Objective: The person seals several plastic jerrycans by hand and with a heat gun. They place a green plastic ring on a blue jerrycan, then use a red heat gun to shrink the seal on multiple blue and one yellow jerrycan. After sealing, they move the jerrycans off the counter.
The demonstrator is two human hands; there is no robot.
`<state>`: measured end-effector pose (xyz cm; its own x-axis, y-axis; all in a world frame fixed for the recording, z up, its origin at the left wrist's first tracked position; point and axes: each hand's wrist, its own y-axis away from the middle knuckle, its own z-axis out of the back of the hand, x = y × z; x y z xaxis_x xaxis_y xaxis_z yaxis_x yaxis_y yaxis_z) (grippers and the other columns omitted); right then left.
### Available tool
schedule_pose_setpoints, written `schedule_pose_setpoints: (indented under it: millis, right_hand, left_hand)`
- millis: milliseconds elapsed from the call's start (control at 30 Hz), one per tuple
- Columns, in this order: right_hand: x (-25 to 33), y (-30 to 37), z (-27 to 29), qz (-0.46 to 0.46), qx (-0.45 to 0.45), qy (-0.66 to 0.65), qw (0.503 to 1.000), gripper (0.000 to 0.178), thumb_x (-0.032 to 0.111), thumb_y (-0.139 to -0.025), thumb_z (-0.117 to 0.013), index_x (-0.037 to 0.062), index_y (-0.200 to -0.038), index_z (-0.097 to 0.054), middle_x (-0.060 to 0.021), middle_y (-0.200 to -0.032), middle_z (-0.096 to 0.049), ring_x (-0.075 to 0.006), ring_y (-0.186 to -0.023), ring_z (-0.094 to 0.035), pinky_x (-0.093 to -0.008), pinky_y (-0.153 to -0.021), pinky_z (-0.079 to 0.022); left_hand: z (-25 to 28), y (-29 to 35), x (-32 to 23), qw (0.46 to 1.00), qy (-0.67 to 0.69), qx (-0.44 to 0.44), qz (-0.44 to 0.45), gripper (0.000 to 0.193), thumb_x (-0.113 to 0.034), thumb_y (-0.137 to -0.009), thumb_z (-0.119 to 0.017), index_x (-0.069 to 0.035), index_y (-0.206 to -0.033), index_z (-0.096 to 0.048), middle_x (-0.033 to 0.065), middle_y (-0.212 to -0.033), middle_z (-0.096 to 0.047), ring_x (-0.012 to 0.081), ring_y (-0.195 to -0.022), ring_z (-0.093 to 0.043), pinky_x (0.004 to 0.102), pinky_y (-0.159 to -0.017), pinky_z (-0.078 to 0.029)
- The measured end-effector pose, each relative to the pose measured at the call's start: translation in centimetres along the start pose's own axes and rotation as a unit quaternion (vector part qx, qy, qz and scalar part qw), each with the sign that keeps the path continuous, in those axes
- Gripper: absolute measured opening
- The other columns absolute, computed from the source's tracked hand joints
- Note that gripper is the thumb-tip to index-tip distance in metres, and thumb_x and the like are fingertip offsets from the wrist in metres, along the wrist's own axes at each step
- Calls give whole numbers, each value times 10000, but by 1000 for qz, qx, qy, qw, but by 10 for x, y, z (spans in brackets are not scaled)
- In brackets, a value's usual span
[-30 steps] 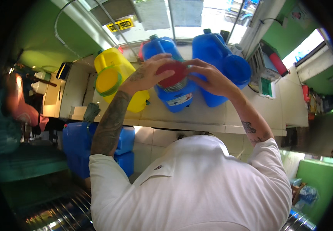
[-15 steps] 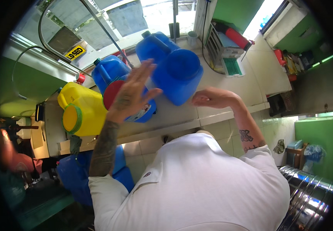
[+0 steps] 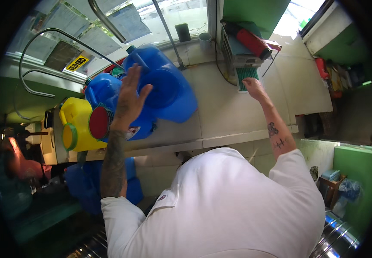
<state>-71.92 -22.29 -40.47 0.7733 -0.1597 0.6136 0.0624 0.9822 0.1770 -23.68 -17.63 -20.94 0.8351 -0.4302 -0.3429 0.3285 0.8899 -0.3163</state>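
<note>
My left hand (image 3: pixel 129 101) is raised with its fingers stretched out and thumb apart. In this view it overlaps the large blue jug (image 3: pixel 181 96), and I cannot tell whether it touches it. A smaller blue jug (image 3: pixel 104 88) with a round red lid (image 3: pixel 99 122) stands to the left of that hand. Farther left is a yellow jug (image 3: pixel 83 133) with a yellow, green-rimmed round lid. My right hand (image 3: pixel 256 89) reaches to a white-edged holder of green strips (image 3: pixel 247 74). Its bent fingers are drawn together over the strips; anything between them is too small to make out.
The jugs stand on a pale tiled counter (image 3: pixel 220 116). A red cylindrical tool (image 3: pixel 254 45) lies on the stacked box at the back right. Curved metal pipes (image 3: pixel 55 31) rise at the left by the window. More blue jugs (image 3: pixel 83 180) sit below the counter.
My right hand has moved right and farther away, from beside the large blue jug to the green strips. My left hand stays open, slightly left in the picture. The view has shifted.
</note>
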Motion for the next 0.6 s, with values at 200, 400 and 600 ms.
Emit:
schedule_pose_setpoints:
  millis: [200,400,600]
  right_hand:
    - [-44,-56,-53,40,-49,157,986,415,253,-938,-664,135,-1335,-635,-149,-1331,-591,-360,-1257,-556,-482,-1006,-506]
    - [-43,-70,-48,41,-57,120,990,222,281,-949,-646,145,-1111,-716,-131,-1168,-676,-372,-1087,-654,-477,-904,-538]
    - [-60,-73,-44,34,-135,21,990,303,335,-956,-645,136,-1171,-723,-163,-1095,-735,-387,-1048,-683,-477,-883,-534]
  left_hand:
    - [-20,3,-30,986,-140,91,11,811,-636,-1028,-429,-60,-1591,-335,209,-1655,-290,358,-1556,-223,519,-1266,-160]
    - [24,16,22,979,-88,35,179,794,-619,-1019,-492,-70,-1578,-363,209,-1649,-298,377,-1541,-253,492,-1256,-219]
    - [-16,10,-22,991,66,47,109,779,-570,-1001,-572,-10,-1525,-431,235,-1602,-374,401,-1489,-354,464,-1219,-311]
